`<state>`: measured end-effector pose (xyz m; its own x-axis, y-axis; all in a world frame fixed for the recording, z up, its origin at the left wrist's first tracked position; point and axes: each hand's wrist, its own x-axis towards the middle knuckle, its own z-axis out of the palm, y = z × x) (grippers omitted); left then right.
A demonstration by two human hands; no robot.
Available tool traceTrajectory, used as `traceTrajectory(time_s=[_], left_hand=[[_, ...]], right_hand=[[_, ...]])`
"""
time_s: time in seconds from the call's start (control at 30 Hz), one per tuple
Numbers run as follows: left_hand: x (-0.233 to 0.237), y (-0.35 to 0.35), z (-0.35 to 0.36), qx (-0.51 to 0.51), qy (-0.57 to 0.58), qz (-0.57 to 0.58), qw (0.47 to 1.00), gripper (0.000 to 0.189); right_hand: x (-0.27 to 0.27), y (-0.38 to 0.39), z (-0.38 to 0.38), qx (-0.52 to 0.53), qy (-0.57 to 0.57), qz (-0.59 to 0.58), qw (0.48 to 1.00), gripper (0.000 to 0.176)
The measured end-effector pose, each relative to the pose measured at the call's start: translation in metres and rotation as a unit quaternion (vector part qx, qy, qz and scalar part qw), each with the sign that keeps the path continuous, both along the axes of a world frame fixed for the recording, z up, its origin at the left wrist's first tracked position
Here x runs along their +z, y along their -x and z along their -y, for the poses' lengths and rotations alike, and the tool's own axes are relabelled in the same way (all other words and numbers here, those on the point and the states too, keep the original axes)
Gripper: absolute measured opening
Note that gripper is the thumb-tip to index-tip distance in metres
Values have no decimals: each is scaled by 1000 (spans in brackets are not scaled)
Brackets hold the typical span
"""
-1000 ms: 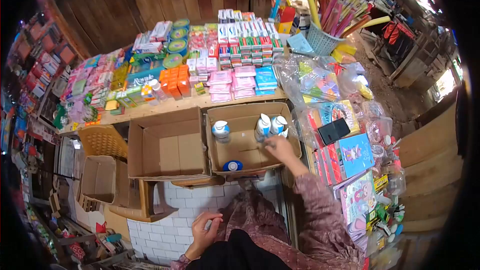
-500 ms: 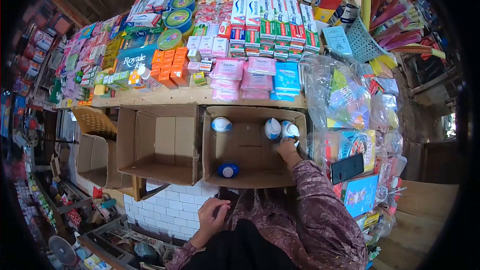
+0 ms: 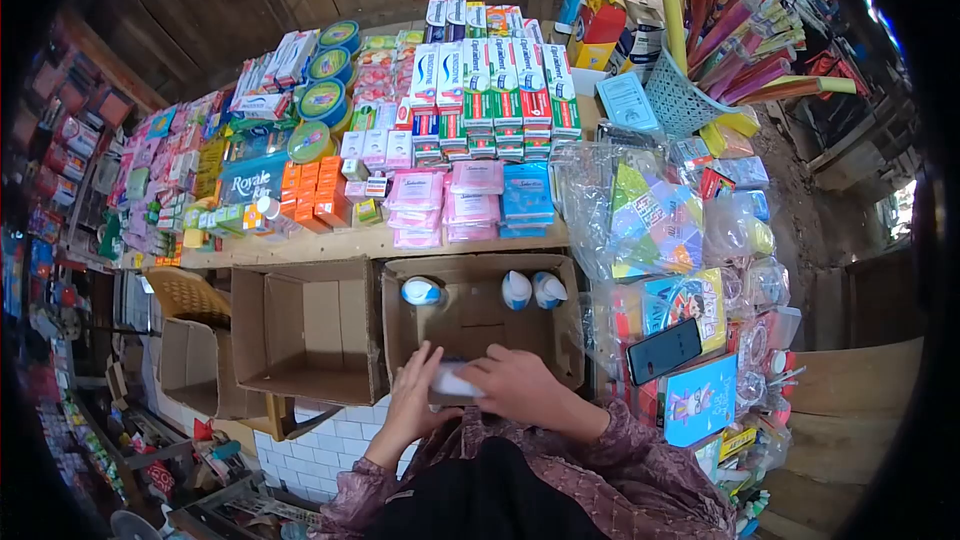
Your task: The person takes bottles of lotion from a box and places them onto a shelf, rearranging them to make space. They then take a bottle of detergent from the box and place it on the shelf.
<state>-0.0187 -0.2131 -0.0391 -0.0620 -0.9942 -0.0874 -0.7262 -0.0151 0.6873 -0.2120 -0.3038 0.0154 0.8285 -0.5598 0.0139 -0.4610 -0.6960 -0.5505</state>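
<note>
Both hands meet over the near edge of a cardboard box. My right hand (image 3: pixel 525 390) grips a blurred white object (image 3: pixel 456 381), and my left hand (image 3: pixel 410 400) is against its left side with fingers raised and slightly apart. Inside the box (image 3: pixel 475 325), a white and blue bottle (image 3: pixel 422 291) lies at the back left. Two more such bottles, one (image 3: pixel 516 290) beside the other (image 3: pixel 549 290), are at the back right. The box's near left corner is partly hidden by my hands.
Left of the box is another cardboard box (image 3: pixel 305 330), with a smaller one (image 3: pixel 195 365) beyond. Behind, a wooden table (image 3: pixel 350 243) carries toothpaste boxes, pink packs (image 3: pixel 415 190) and tubs. A phone (image 3: pixel 665 351) lies on packaged goods to the right.
My right hand has moved left from the back-right bottles and now holds a white object. My left hand has risen to meet it. The view has shifted.
</note>
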Motion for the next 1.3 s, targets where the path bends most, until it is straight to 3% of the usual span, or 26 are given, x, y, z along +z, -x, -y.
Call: traceTrajectory(time_s=[0.03, 0.07, 0.17, 0.2, 0.23, 0.3, 0.37, 0.43, 0.5, 0.57, 0.7, 0.87, 0.97, 1.1, 1.17, 1.3], left_hand=[[-2, -3, 0, -25, 8, -6, 1000, 81], [-4, -7, -4, 17, -65, -87, 994, 73], [17, -14, -14, 113, -110, -140, 978, 62], [16, -16, -19, 132, -54, -195, 970, 56], [18, -20, -27, 157, -64, -219, 961, 52], [19, -29, -39, 229, -93, -358, 901, 47], [16, -38, -52, 292, -98, -390, 868, 43], [17, -44, -64, 347, -95, -402, 842, 39], [21, -48, -72, 393, -85, -393, 827, 36], [14, -50, -89, 434, -82, -374, 816, 32], [12, -46, -112, 499, -67, -395, 769, 30], [12, -31, -148, 554, -55, -410, 723, 28], [12, -26, -168, 555, -67, -401, 726, 28], [9, -19, -194, 577, -34, -453, 678, 27], [4, -15, -212, 582, -13, -470, 664, 28], [-5, -10, -260, 576, 39, -521, 629, 30]], right_hand=[[17, -5, 1, 9, -26, 18, 999, 47], [28, -9, 4, 21, -53, 37, 998, 49], [44, -15, 31, 10, -179, 158, 971, 63], [50, -14, 48, 25, -160, 229, 960, 70], [50, -17, 65, 13, -99, 261, 960, 69], [3, -33, 89, -89, -144, 280, 945, 64], [-79, -55, 103, -179, -312, 234, 903, 61], [-171, -69, 103, -162, -318, 84, 930, 64], [-227, -74, 84, -52, -309, -121, 942, 62], [-250, -82, 53, 113, -205, -305, 923, 52], [-307, -75, 0, 143, -242, -186, 941, 71], [-295, -89, -8, 138, -263, -50, 953, 70], [-318, -91, -8, 149, -288, -119, 939, 71], [-309, -88, -1, 113, -276, -120, 947, 75], [-283, -83, 3, 78, -253, -105, 959, 77], [-212, -68, 12, 26, -132, 32, 990, 73]])
